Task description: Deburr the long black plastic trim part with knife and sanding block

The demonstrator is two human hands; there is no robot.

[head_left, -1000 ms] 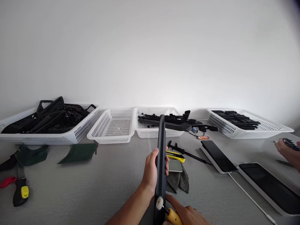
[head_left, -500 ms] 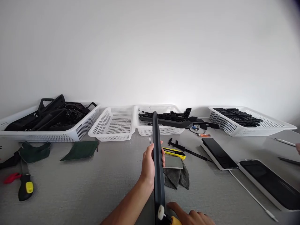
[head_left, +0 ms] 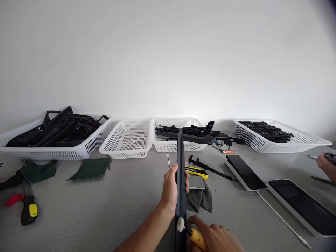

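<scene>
My left hand (head_left: 172, 187) is wrapped round a long black plastic trim piece (head_left: 181, 178), held nearly upright in view with its far end toward the baskets. In my right hand (head_left: 216, 234), at the bottom, is a small hand roller (head_left: 197, 239) with a yellow handle. Its white disc-shaped head (head_left: 180, 224) lies against the near part of the trim piece. My right index finger stretches toward the piece's edge. Just right of my left hand lie a yellow utility knife (head_left: 196, 172), a grey block (head_left: 196, 182) and a dark cloth (head_left: 202, 199).
White baskets stand along the wall: one of black parts (head_left: 81, 153), one bare inside (head_left: 126, 154), one with long black strips (head_left: 181, 147), one with black ribbed pieces (head_left: 262, 148). Calipers (head_left: 210, 168), two phone-like devices (head_left: 246, 171), green pieces (head_left: 90, 168), a black-handled knife (head_left: 28, 211) and another person's hand (head_left: 327, 166) surround.
The trim piece and my left hand have shifted slightly right and down. The roller has risen along the piece, showing more of its handle. The other person's hand has come further into view, holding something.
</scene>
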